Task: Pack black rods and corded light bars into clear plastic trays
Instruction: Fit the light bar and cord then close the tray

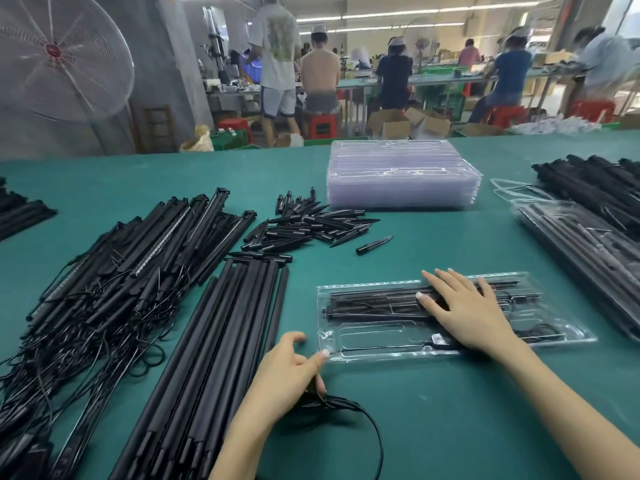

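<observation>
Right hand (464,306): I see it flat, fingers straight, pressing on the black parts in the clear plastic tray (381,344).
Left hand (291,368): fingers curled, pinching a black cord (372,427) that loops over the cloth toward me.
Tray in work: thin, glossy, moulded into long channels; dark bars fill the far channels, while the near pocket at its left end shows bare plastic.
Table (450,410): matte green cloth; open room lies in front of the tray and to its right.
Black rods (214,358): smooth, straight, laid in a parallel sheaf just left of the tray.
Corded light bars (114,278): a tangled heap at far left, thin cords trailing.
Spikes (311,226): short, pointed, scattered beyond the rods.
Empty trays (401,174): a neat stack at the far middle.
Filled trays (588,244): along the right edge.
</observation>
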`<state>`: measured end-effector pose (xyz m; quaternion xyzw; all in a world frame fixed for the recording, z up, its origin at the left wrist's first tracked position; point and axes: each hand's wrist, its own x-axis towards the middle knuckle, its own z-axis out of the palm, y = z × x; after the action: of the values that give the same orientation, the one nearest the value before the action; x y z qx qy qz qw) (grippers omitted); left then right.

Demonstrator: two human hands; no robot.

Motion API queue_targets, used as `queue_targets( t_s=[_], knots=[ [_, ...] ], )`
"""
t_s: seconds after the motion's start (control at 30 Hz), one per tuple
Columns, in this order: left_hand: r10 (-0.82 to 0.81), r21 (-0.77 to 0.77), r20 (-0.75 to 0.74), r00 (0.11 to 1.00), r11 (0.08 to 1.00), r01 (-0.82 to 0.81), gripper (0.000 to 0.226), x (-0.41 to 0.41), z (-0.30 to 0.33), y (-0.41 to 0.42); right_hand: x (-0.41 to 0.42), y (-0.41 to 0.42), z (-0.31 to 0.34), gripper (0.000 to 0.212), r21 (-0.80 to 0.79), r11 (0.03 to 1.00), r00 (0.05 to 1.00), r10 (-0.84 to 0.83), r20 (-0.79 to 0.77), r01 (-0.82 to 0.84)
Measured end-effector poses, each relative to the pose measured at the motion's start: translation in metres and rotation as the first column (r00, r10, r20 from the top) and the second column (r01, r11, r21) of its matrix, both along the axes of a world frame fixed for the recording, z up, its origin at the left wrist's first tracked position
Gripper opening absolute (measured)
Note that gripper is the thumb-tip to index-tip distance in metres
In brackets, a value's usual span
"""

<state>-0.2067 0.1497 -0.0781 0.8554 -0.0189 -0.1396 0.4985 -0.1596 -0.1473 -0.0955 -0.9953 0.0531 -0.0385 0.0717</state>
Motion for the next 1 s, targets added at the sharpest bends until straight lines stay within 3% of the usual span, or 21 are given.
queue_targets(
  t_s=[0.13, 0.2, 0.27, 0.33, 0.4, 0.47, 0.6, 0.67, 0.77, 0.83, 1.0],
  knots=[
    [0.044, 0.031, 0.065, 0.997, 0.998, -0.046, 0.032, -0.008, 0.001, 0.001, -0.004, 0.005, 0.007, 0.057, -0.076, 0.997, 1.0, -0.003, -0.018, 0.001],
    [0.042, 0.024, 0.079, 0.996, 0.999, -0.044, 0.028, -0.01, -0.001, 0.001, -0.01, 0.019, 0.013, 0.056, -0.162, 0.984, 0.975, 0.104, 0.196, -0.073],
    [0.03, 0.029, 0.07, 0.997, 0.999, -0.032, 0.027, -0.01, -0.002, 0.002, -0.018, 0.041, 0.02, 0.048, -0.122, 0.943, 0.854, 0.331, 0.402, -0.308],
    [0.036, 0.037, 0.069, 0.997, 0.999, -0.039, 0.027, -0.01, -0.003, 0.001, -0.027, 0.068, 0.027, 0.047, 0.005, 0.799, 0.765, 0.574, 0.292, -0.602],
    [0.093, 0.027, 0.096, 0.991, 0.995, -0.096, 0.03, -0.011, -0.004, -0.001, -0.032, 0.089, 0.023, 0.058, 0.017, 0.695, 0.693, 0.715, 0.092, -0.719],
    [0.138, 0.026, 0.125, 0.983, 0.989, -0.143, 0.03, -0.015, -0.007, -0.005, -0.034, 0.099, 0.016, 0.059, -0.103, 0.684, 0.68, 0.729, 0.082, -0.722],
    [0.095, 0.067, 0.134, 0.986, 0.992, -0.105, 0.029, -0.017, -0.013, -0.013, -0.036, 0.106, 0.004, 0.037, -0.169, 0.713, 0.638, 0.69, 0.341, -0.681],
    [0.056, 0.045, 0.077, 0.995, 0.997, -0.06, 0.036, -0.011, -0.013, -0.011, -0.034, 0.107, -0.004, 0.038, -0.173, 0.723, 0.61, 0.667, 0.428, -0.669],
    [-0.025, -0.061, -0.048, 0.999, 0.998, 0.022, 0.026, -0.001, -0.01, -0.004, -0.033, 0.106, -0.009, 0.036, -0.18, 0.728, 0.594, 0.656, 0.465, -0.662],
    [-0.028, -0.138, -0.107, 0.994, 0.99, 0.013, 0.019, 0.007, -0.008, -0.003, -0.033, 0.106, -0.007, 0.033, -0.166, 0.732, 0.598, 0.647, 0.473, -0.661],
    [-0.088, -0.315, -0.233, 0.968, 0.949, 0.01, 0.029, 0.023, 0.003, -0.006, -0.032, 0.107, -0.006, 0.044, -0.001, 0.737, 0.614, 0.563, 0.553, -0.675]
  ],
)
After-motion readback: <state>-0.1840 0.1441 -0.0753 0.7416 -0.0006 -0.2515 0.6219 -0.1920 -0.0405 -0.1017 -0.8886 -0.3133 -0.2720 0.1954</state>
